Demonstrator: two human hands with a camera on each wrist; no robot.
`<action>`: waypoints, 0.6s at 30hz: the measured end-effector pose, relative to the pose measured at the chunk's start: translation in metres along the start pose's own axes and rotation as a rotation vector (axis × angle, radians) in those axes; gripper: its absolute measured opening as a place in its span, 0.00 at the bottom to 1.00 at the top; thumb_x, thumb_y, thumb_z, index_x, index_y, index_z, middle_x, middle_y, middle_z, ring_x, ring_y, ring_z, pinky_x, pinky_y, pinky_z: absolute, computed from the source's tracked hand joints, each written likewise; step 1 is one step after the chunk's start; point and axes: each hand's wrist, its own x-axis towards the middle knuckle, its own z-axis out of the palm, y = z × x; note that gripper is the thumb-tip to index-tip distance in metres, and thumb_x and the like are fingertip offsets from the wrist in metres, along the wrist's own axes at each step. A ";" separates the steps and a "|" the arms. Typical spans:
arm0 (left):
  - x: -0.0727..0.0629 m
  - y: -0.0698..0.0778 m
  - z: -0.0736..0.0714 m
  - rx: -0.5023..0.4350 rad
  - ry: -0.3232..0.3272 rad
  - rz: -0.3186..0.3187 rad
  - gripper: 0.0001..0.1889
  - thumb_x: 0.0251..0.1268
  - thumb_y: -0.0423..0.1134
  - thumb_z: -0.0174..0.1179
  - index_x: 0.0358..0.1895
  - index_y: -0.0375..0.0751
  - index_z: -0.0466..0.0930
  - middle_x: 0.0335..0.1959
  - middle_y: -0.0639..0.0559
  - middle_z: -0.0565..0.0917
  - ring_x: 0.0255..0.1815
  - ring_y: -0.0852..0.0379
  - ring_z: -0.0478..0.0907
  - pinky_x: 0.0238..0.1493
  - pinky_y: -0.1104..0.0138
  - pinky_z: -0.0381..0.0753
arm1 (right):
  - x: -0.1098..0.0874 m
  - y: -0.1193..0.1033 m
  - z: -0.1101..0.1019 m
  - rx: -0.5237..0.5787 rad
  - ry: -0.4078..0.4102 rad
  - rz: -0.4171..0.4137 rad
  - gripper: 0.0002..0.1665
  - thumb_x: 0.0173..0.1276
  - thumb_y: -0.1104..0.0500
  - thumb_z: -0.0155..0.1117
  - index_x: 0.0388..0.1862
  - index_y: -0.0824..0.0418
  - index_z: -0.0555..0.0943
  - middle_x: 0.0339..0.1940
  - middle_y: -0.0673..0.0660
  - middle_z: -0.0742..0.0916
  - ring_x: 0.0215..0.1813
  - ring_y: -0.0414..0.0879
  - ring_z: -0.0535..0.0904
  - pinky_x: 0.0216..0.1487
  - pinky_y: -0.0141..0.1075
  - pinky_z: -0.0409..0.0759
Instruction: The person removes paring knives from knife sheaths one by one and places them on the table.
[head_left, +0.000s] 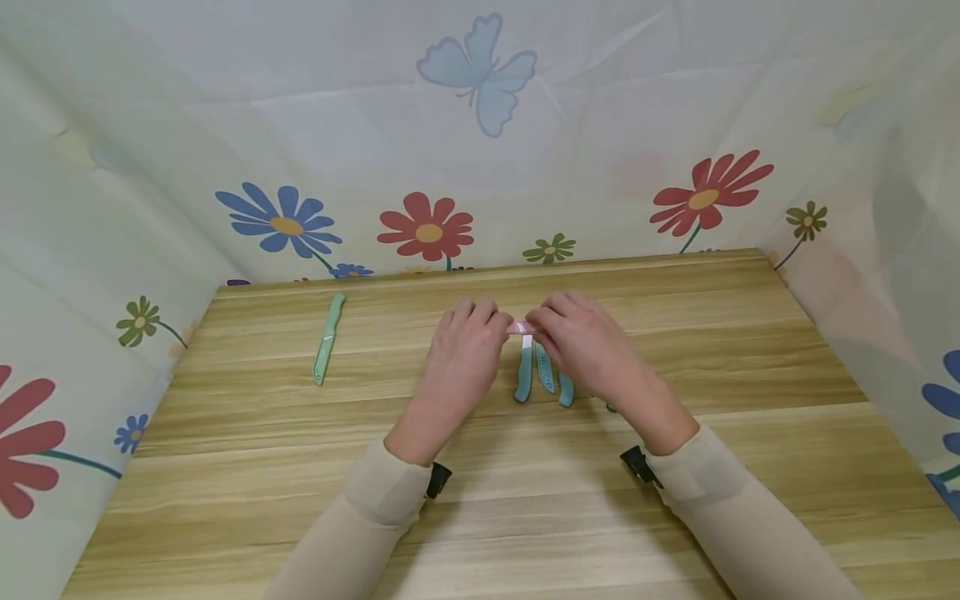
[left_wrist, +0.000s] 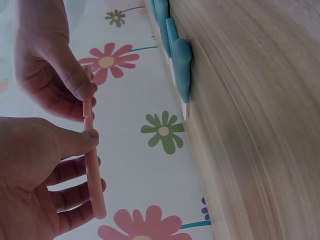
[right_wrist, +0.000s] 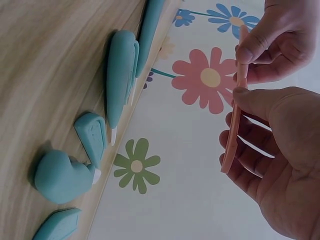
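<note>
Both hands hold a pink paring knife (head_left: 521, 327) with its pink sheath over the table, just beyond some teal pieces. My left hand (head_left: 465, 350) pinches the rounded handle (left_wrist: 95, 185) between thumb and fingers. On the other end, my right hand (head_left: 588, 346) grips the angled sheath (right_wrist: 231, 142). The two parts meet in line between the thumbs, and no bare blade shows. Below the hands lie a teal knife (head_left: 524, 375) with a pale blade, a teal sheath (head_left: 546, 372) and another teal knife (head_left: 566, 392), partly covered by the right hand.
A green knife (head_left: 331, 333) in its sheath lies at the table's left. Further teal pieces (right_wrist: 59, 225) lie beside the knives under the right arm. A flower-printed curtain (head_left: 600, 192) stands behind the wooden table (head_left: 247, 467) and at both sides.
</note>
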 end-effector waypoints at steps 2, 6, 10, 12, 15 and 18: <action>0.000 0.000 0.000 0.002 -0.002 0.000 0.10 0.77 0.41 0.66 0.52 0.40 0.90 0.43 0.48 0.81 0.41 0.48 0.74 0.40 0.60 0.79 | 0.000 -0.001 0.000 -0.004 -0.003 0.002 0.11 0.77 0.59 0.71 0.52 0.64 0.88 0.46 0.57 0.87 0.47 0.54 0.80 0.50 0.44 0.81; 0.000 0.000 0.000 -0.002 -0.009 -0.004 0.10 0.77 0.41 0.66 0.52 0.40 0.90 0.43 0.48 0.81 0.41 0.48 0.74 0.40 0.60 0.79 | 0.000 -0.001 0.000 -0.010 0.000 0.001 0.11 0.78 0.58 0.69 0.52 0.63 0.88 0.46 0.57 0.87 0.47 0.54 0.80 0.50 0.44 0.81; 0.000 0.000 -0.001 -0.001 -0.025 -0.007 0.11 0.76 0.40 0.67 0.53 0.40 0.89 0.44 0.48 0.82 0.41 0.48 0.74 0.41 0.60 0.79 | 0.000 -0.002 0.001 -0.015 -0.001 0.004 0.11 0.78 0.58 0.69 0.51 0.63 0.88 0.46 0.57 0.87 0.46 0.53 0.79 0.49 0.44 0.81; 0.000 0.000 -0.002 0.002 -0.034 -0.007 0.11 0.76 0.40 0.67 0.53 0.40 0.89 0.44 0.48 0.82 0.41 0.48 0.74 0.41 0.60 0.80 | 0.000 -0.002 0.001 -0.014 -0.004 0.009 0.11 0.77 0.58 0.70 0.51 0.63 0.88 0.46 0.57 0.87 0.46 0.53 0.79 0.49 0.43 0.81; 0.000 0.000 -0.003 0.005 -0.039 -0.006 0.11 0.76 0.40 0.67 0.53 0.40 0.89 0.45 0.48 0.82 0.42 0.48 0.74 0.40 0.60 0.79 | 0.000 -0.002 0.001 -0.013 -0.008 0.013 0.11 0.77 0.59 0.70 0.52 0.64 0.88 0.46 0.57 0.87 0.46 0.53 0.79 0.49 0.43 0.81; 0.000 0.000 -0.003 0.008 -0.039 -0.007 0.11 0.76 0.40 0.67 0.53 0.40 0.89 0.44 0.48 0.82 0.42 0.48 0.74 0.40 0.60 0.79 | 0.001 -0.002 0.001 -0.010 -0.008 0.013 0.10 0.77 0.60 0.71 0.52 0.64 0.88 0.46 0.57 0.87 0.47 0.53 0.80 0.50 0.44 0.81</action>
